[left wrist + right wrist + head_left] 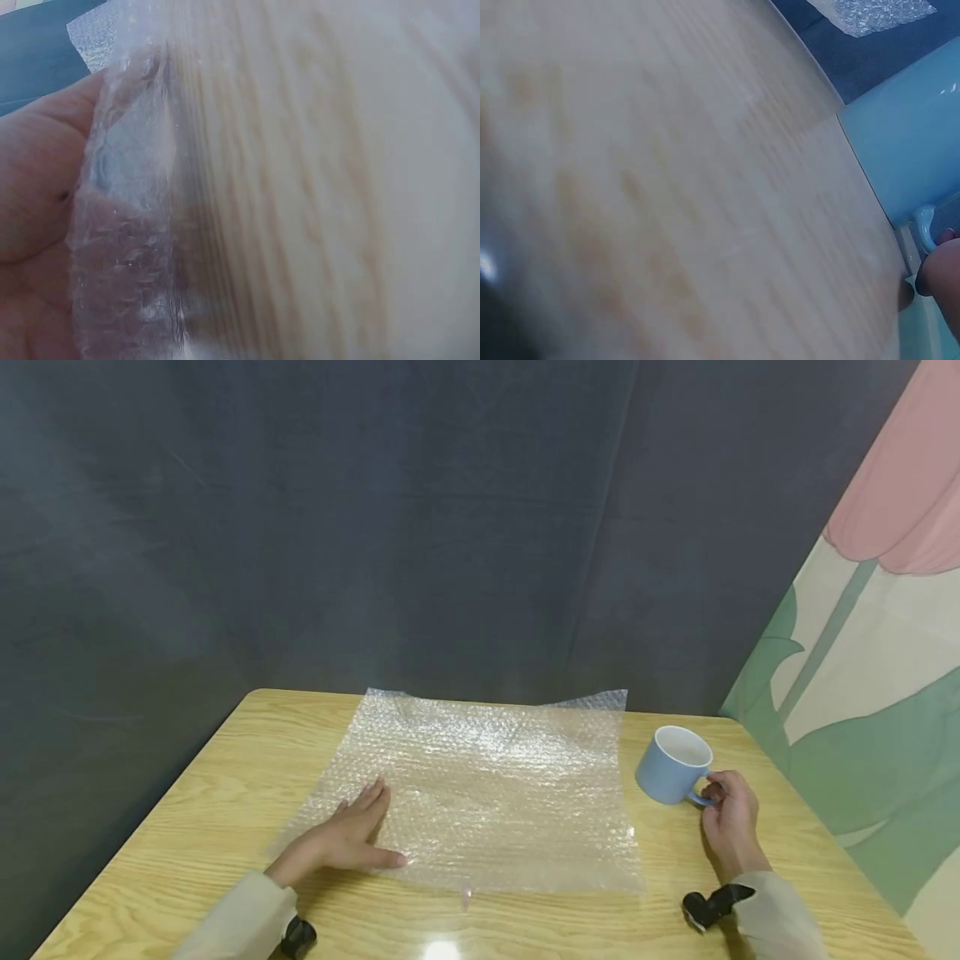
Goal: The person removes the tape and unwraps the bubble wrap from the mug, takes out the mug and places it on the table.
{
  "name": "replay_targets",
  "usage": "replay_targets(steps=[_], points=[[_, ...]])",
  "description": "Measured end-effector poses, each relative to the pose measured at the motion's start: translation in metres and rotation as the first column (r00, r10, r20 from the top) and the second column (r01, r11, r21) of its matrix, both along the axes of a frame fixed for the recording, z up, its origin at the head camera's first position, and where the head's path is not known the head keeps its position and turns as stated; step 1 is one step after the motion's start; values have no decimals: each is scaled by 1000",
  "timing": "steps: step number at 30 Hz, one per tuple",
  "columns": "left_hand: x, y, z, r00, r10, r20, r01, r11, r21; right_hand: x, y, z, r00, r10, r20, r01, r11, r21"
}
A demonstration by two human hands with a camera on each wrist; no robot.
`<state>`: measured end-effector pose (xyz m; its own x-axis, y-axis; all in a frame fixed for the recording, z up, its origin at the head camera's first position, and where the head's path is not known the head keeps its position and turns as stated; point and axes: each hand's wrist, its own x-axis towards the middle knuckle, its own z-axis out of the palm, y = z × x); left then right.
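A clear sheet of bubble wrap (510, 793) lies spread over the table, its two far corners curling up. On its near left part rests my left hand (348, 837), fingers straight and thumb spread to the right. In the left wrist view the edge of the bubble wrap (124, 270) stands in front of the palm. A light blue mug (667, 768) with a white inside stands upright to the right of the sheet. My right hand (731, 818) grips its handle from the right. The right wrist view shows the mug (907, 135) at its right edge, fingers at the handle.
The wooden table (247, 760) reaches back to a dark curtain (420, 543). On the right hangs a cloth with a printed pink flower (907, 502) and green leaves. A small clear strip (466, 897) sticks out at the sheet's near edge.
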<state>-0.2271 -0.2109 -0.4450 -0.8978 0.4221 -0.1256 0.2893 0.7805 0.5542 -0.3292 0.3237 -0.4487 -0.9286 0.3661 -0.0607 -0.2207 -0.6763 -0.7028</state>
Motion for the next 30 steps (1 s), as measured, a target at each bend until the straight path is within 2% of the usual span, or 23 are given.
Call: replay_targets(steps=[5, 14, 21, 25, 27, 30], points=[[0, 1, 0, 1000, 2, -2, -2, 1000, 19, -6, -1, 5, 1000, -2, -21, 2, 1000, 14], [3, 2, -2, 1000, 0, 4, 0, 1000, 10, -1, 0, 2, 996, -53, 72, 49, 998, 49], [0, 2, 2, 1000, -13, -19, 13, 1000, 6, -3, 0, 5, 992, -99, 73, 90, 988, 125], [-1, 2, 4, 1000, -9, -8, 9, 1000, 8, -4, -1, 8, 978, -148, 149, 103, 957, 270], [-1, 1, 4, 1000, -5, -4, 5, 1000, 8, -3, -1, 9, 969, -154, 192, 78, 932, 355], [0, 1, 3, 1000, -1, 0, 1, 1000, 5, 0, -1, 12, 957, -162, 241, 27, 876, 481]])
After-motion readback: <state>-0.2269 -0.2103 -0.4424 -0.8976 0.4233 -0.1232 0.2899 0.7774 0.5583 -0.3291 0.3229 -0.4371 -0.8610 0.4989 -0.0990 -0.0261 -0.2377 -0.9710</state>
